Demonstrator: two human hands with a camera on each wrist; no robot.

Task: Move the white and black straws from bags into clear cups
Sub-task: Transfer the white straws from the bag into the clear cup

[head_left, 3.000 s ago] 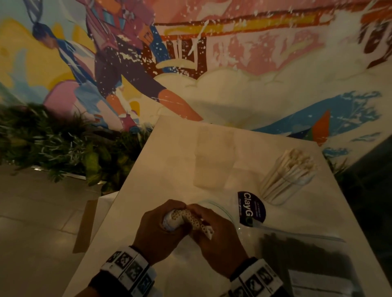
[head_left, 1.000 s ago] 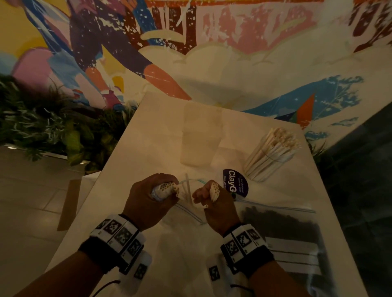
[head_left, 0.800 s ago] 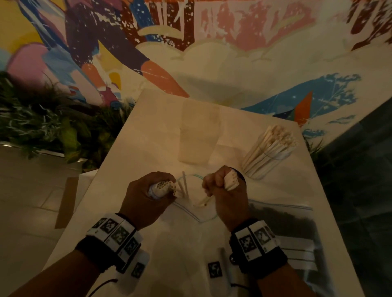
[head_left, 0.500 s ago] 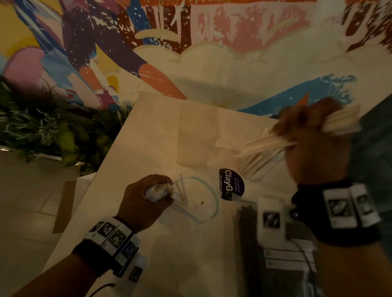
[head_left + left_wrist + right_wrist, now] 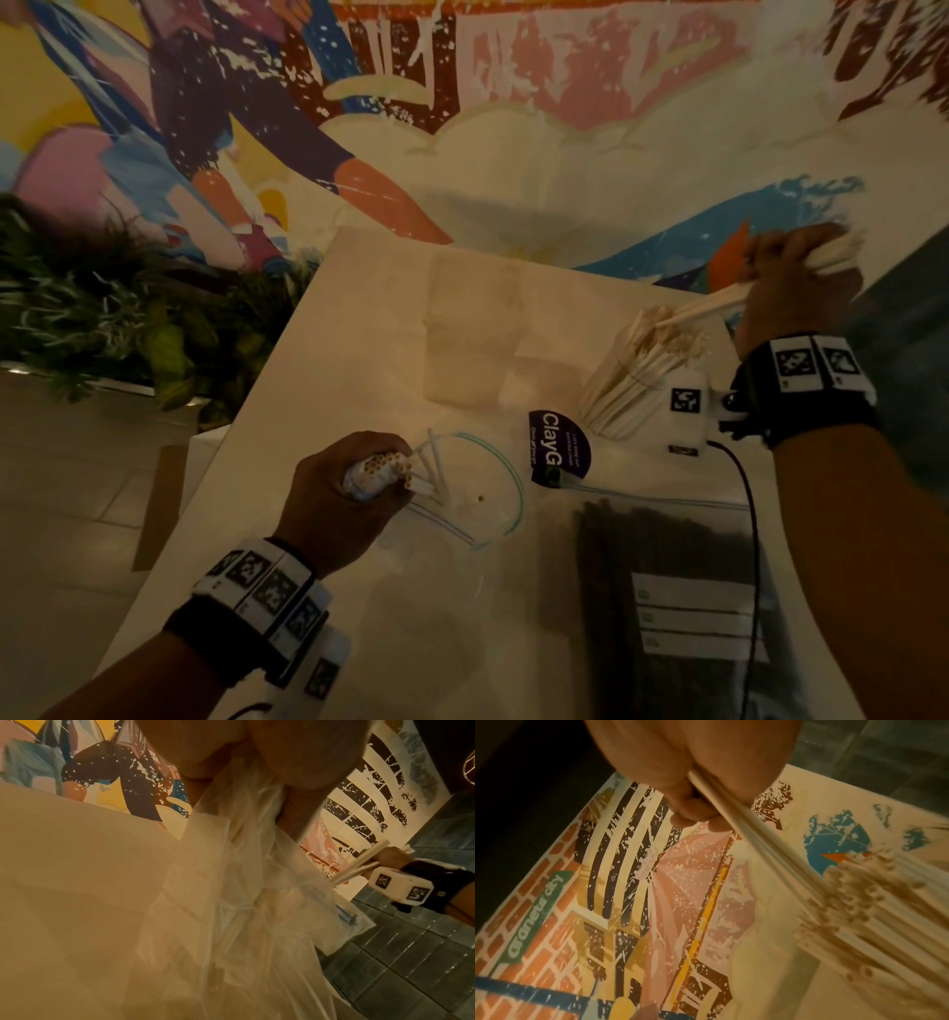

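Bright wall paint sits behind the pale surface. From above, the right hand grips light white straws over the full cup near the far right corner. The left hand squeezes a straw bunch at the soft bag mouth. Its wrist view shows crinkly bag. Right wrist view: fingers curl round the smooth sticks; hold mid-length.

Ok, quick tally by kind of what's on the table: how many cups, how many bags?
Cups: 2, an empty cup and a cup of white straws.
Bags: 2, a clear bag and a bag of black straws.
Total: 4.
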